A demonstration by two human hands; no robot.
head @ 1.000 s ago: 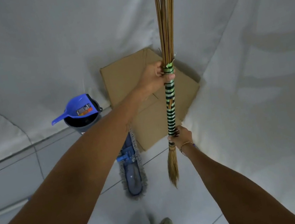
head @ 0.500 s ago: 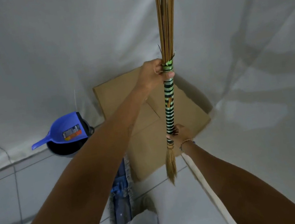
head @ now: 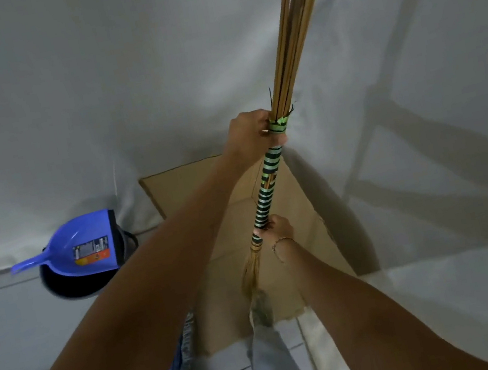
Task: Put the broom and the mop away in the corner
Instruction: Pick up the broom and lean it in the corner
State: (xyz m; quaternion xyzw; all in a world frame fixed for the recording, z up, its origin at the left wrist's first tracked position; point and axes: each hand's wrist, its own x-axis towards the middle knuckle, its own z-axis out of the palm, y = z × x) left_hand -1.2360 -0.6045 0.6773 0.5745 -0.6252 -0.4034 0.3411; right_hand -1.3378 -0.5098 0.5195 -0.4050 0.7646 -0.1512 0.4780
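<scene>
I hold a stick broom with a green and black striped wrap, tilted so its bare sticks point up and to the right. My left hand grips it at the top of the wrap. My right hand, with a bracelet on the wrist, grips the lower end just above the straw tuft. The broom hangs over a flat cardboard sheet in the corner. Only a fringed blue-grey strip of the mop head shows on the floor, under my left forearm.
A blue dustpan rests on a dark bucket at the left by the wall. White cloth covers both walls of the corner. The floor is pale tile. My trouser leg shows at the bottom.
I have stepped closer to the corner, so the cardboard and the bucket sit lower and nearer. The broom has tilted with its top to the right. Most of the mop head is now hidden.
</scene>
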